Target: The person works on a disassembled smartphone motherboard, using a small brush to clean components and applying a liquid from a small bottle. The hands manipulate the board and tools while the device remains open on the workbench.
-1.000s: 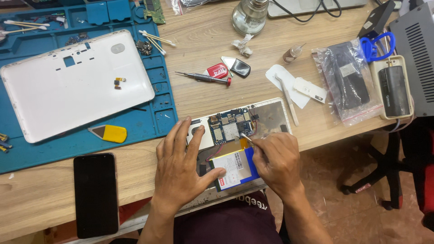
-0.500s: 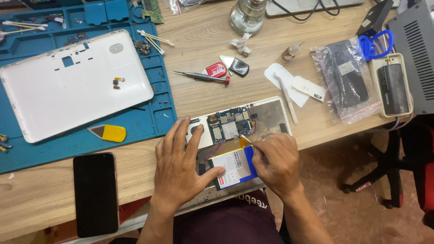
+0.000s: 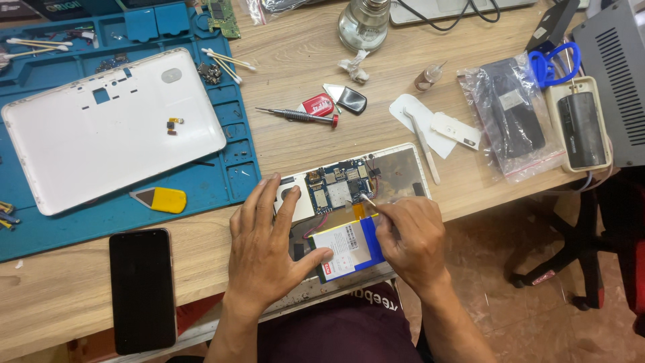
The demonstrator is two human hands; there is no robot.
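Disassembly stands well advanced, in my judgement: the white plastic tablet back cover (image 3: 111, 128) lies removed on the blue silicone repair mat (image 3: 222, 181), and the opened tablet body (image 3: 349, 202) rests at the near edge of the wooden table (image 3: 295, 141) with its blue circuit board (image 3: 339, 185) and white-and-blue flat battery pack (image 3: 349, 247) exposed. Battery and board remain seated in the body, so their removal appears outstanding.

Left hand (image 3: 265, 249) lies flat on the body, fingers spread, thumb touching the battery's edge. Right hand (image 3: 410, 242) has its fingers closed on a thin light-coloured probe (image 3: 367, 199), its tip just above the battery by the board.

Count: one back cover, one battery, one black smartphone (image 3: 141, 289), one red-handled screwdriver (image 3: 299, 116), one yellow pry pick (image 3: 161, 199), one pair of blue-handled scissors (image 3: 554, 64). Cotton swabs on the mat number several; an exact count cannot be made.
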